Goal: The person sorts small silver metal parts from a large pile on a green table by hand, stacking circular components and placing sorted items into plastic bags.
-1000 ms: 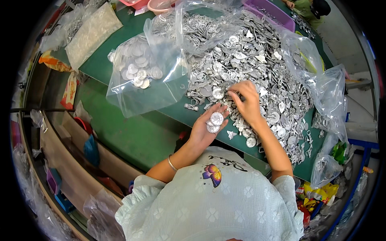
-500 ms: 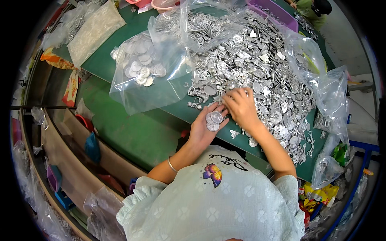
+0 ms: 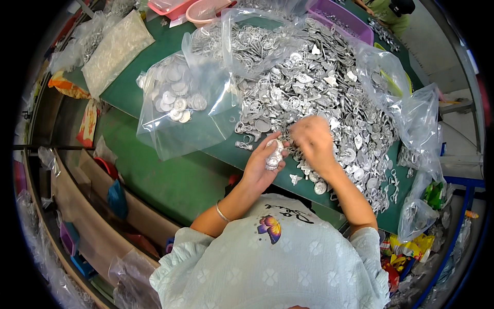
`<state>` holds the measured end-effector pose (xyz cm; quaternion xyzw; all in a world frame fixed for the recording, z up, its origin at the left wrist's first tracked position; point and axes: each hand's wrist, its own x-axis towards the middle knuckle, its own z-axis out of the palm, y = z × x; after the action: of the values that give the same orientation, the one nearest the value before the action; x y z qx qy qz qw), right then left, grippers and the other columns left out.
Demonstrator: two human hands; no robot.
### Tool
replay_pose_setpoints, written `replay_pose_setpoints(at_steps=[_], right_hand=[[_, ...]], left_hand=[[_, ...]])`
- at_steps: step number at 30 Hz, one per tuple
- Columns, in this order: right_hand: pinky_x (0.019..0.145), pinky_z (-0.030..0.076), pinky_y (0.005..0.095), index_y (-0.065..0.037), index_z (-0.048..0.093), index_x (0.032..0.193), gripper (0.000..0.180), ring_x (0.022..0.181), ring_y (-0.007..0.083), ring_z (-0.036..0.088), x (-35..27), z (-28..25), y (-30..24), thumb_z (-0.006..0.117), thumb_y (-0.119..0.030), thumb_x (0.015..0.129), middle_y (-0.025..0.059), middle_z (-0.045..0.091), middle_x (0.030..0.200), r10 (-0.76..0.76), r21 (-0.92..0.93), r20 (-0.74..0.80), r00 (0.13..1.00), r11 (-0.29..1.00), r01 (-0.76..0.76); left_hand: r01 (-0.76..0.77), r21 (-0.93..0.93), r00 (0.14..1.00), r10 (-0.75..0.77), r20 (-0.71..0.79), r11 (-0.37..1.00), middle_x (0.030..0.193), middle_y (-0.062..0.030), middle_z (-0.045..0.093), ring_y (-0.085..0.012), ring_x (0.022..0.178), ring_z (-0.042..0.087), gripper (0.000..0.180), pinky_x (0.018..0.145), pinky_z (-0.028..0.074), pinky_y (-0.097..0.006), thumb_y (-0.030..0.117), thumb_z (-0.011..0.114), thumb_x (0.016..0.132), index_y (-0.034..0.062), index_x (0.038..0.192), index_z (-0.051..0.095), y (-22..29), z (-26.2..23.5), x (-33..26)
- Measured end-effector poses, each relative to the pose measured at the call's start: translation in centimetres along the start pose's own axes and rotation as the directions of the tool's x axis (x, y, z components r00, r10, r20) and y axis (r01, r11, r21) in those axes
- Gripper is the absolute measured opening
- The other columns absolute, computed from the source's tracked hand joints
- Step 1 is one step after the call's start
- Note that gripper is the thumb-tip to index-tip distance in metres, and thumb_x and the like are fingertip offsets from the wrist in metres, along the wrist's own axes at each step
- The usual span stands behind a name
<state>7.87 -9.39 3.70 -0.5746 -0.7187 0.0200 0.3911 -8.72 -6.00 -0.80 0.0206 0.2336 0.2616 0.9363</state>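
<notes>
Several round, coin-like silver discs [image 3: 274, 154] lie in my left hand [image 3: 260, 167], its fingers curled round them and its thumb at their edge. Just beside it, my right hand [image 3: 315, 141] hovers at the near edge of a large heap of small silver metal charms [image 3: 314, 87]. Motion smears the fingers of that hand, so whether it holds anything is unclear. More round discs [image 3: 177, 92] show in an open clear plastic bag [image 3: 159, 136] to the left of the heap. A few loose pieces, one star-like [image 3: 295, 179] and one round [image 3: 320, 187], lie near the table's front edge.
The green table [image 3: 121, 92] carries a pale filled bag [image 3: 118, 54], pink basins [image 3: 206, 13] and a purple bin [image 3: 345, 23] at the back. Clear plastic [image 3: 422, 123] drapes the right side. Another person [image 3: 393, 15] is at the far right. Brown shelving [image 3: 103, 206] runs along the left.
My left hand has turned and its fingers have curled round the discs, which lay on a flatter palm before. My right hand has shifted slightly and is now blurred.
</notes>
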Motion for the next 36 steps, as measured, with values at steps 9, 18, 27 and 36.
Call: replay_pose_setpoints(at_steps=[9, 18, 27, 36], right_hand=[[0.074, 0.038, 0.0403, -0.001, 0.056, 0.090, 0.030, 0.091, 0.0295, 0.050, 6.3, 2.7, 10.8, 0.068, -0.023, 0.074, 0.0143, 0.056, 0.092, 0.334, -0.475, -0.180, 0.925, 0.794, -0.379], [0.078, 0.038, 0.0383, -0.004, 0.060, 0.083, 0.025, 0.088, 0.0286, 0.049, 3.1, -0.1, 6.6, 0.070, -0.024, 0.072, 0.0102, 0.056, 0.087, 0.249, -0.268, 0.015, 0.968, 0.934, -0.236], [0.075, 0.040, 0.0377, -0.005, 0.058, 0.089, 0.020, 0.085, 0.0269, 0.054, 4.5, 3.0, 10.4, 0.063, -0.021, 0.078, 0.0102, 0.057, 0.085, 0.192, -0.614, 0.038, 0.981, 0.779, -0.128], [0.073, 0.042, 0.0370, 0.002, 0.060, 0.075, 0.012, 0.079, 0.0314, 0.053, 2.3, -1.6, 10.0, 0.058, -0.009, 0.079, 0.0153, 0.059, 0.082, 0.599, 0.019, -0.041, 0.800, 0.801, -0.599]], left_hand=[[0.025, 0.048, 0.999, -0.024, -0.023, 0.999, 0.103, -0.0110, 0.052, -0.0156, 0.081, 0.051, 0.019, 0.049, 0.038, -0.021, 0.000, 0.053, 0.077, 0.0063, 0.094, 0.053, 0.4, 1.8, 1.6], [0.092, -0.047, 0.994, -0.088, 0.069, 0.995, 0.087, -0.0070, 0.049, -0.0127, 0.070, 0.045, 0.012, 0.043, 0.030, -0.019, 0.016, 0.053, 0.087, 0.0059, 0.092, 0.050, 0.2, 0.6, 2.5], [0.087, 0.025, 0.996, -0.086, -0.036, 0.996, 0.089, -0.0081, 0.053, -0.0155, 0.073, 0.047, 0.021, 0.046, 0.034, -0.021, 0.027, 0.052, 0.090, 0.0088, 0.079, 0.053, -0.8, 2.0, 2.3], [0.060, -0.008, 0.995, -0.060, -0.077, 0.998, 0.088, -0.0078, 0.052, -0.0153, 0.073, 0.047, 0.020, 0.047, 0.034, -0.021, 0.027, 0.052, 0.090, 0.0088, 0.080, 0.053, -1.0, 1.2, 2.5]])
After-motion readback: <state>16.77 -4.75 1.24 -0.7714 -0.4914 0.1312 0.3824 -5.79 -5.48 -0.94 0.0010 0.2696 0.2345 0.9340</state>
